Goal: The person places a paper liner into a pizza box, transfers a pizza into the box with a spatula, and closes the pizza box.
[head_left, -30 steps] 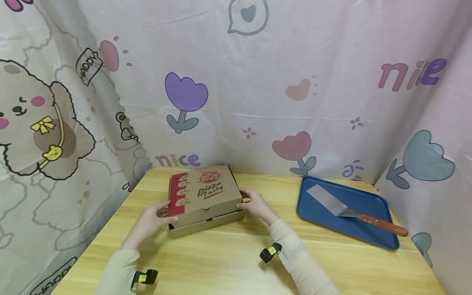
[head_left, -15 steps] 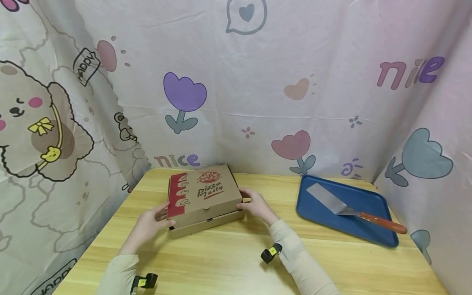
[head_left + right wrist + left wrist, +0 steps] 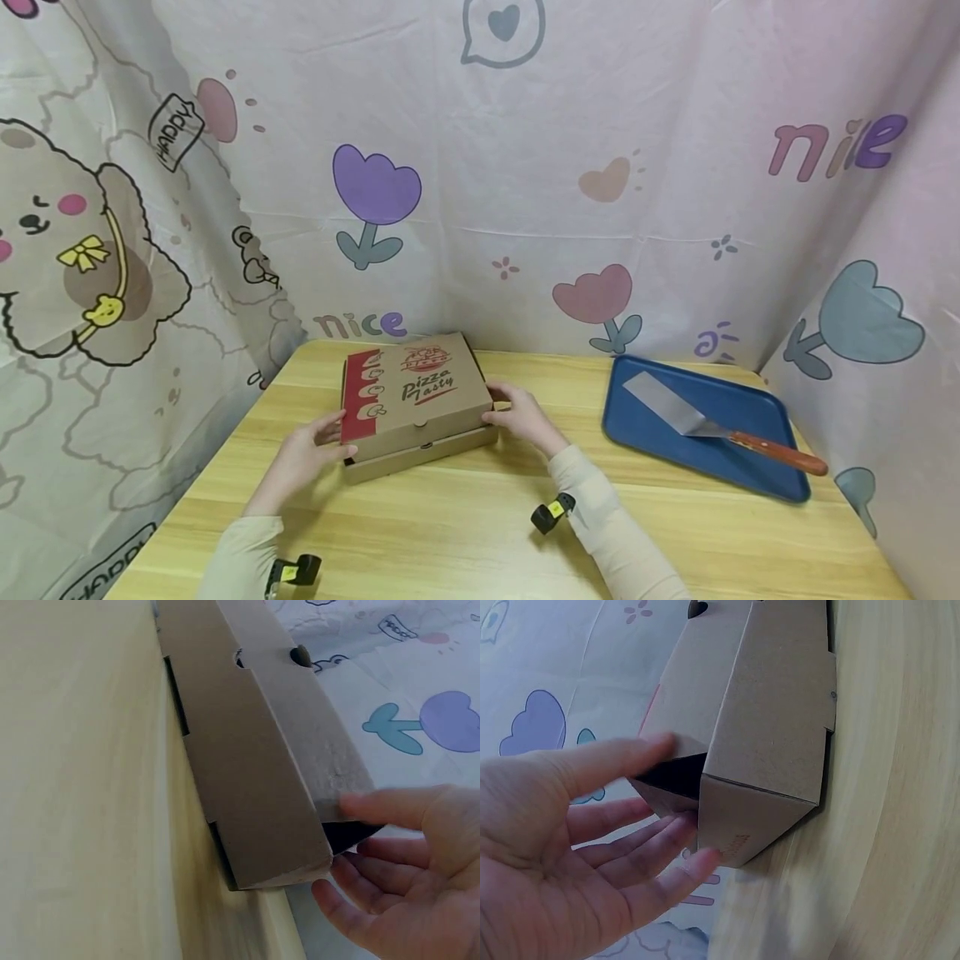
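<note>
A cardboard pizza box (image 3: 420,392) with a red printed strip sits on the wooden table's left half. Its lid (image 3: 694,690) is slightly raised at the front, and a dark gap shows at both front corners above the base (image 3: 247,772). My left hand (image 3: 300,454) holds the lid's front left corner, thumb on the front flap and fingers at the side. At the opposite front corner my right hand (image 3: 521,414) grips the lid likewise, thumb in front, fingers along the side. What lies inside the box is hidden.
To the right lies a blue tray (image 3: 637,437). A metal spatula (image 3: 667,408) with a wooden handle rests across it, the handle reaching over the tray's right edge. A printed curtain (image 3: 480,183) hangs behind the wooden table (image 3: 450,533).
The gap under the lid's front flap looks slightly narrower. My left thumb has shifted a little to the left; my right hand stays nearly still.
</note>
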A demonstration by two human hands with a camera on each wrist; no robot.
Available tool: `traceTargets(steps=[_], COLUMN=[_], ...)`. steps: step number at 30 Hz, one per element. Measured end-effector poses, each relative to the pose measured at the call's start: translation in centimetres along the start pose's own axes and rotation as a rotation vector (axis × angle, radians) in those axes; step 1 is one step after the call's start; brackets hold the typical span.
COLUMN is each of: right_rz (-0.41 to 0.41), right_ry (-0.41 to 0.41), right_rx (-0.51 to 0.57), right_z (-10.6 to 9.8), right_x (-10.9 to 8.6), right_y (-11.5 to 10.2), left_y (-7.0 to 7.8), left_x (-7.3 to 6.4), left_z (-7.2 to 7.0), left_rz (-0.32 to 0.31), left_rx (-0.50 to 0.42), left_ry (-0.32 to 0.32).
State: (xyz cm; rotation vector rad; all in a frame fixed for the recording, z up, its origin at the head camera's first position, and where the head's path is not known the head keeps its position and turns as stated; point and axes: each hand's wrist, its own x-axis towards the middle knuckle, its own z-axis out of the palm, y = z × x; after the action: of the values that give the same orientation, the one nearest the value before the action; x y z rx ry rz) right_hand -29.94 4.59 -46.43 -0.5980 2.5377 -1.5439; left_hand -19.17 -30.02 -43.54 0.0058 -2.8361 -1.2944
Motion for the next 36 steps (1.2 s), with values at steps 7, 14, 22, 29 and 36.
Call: traceTargets(steps=[7,14,22,29,36], right_rz=[0.155,0.391,0.412,0.363,0.349], right_ry=[-0.029,-0.015,-0.059,-0.092,-0.096], right_rx=[0.428,0.912,1.069,0.972,0.960], right_z=[-1.0,-0.3,0.8,1.6,1.6], right_x=[0.0,0.5,0.2,0.0,-0.3], right_y=[-0.2,1.6,1.9,1.9,2.0], left_y=[-1.8,-3.0,-3.8,-4.2,-4.2], left_x=[0.4,0.6,1.4,1.1,1.2], left_z=[-0.6,-0.3,1.4,1.7,2.1], left_rz=[-0.158,-0.319,-0.371,-0.329,-0.324], left_rx=[-0.449,-0.923,-1.193,-1.199,-1.161], left_ry=[-0.050,-0.117,-0.188,-0.197,-0.190])
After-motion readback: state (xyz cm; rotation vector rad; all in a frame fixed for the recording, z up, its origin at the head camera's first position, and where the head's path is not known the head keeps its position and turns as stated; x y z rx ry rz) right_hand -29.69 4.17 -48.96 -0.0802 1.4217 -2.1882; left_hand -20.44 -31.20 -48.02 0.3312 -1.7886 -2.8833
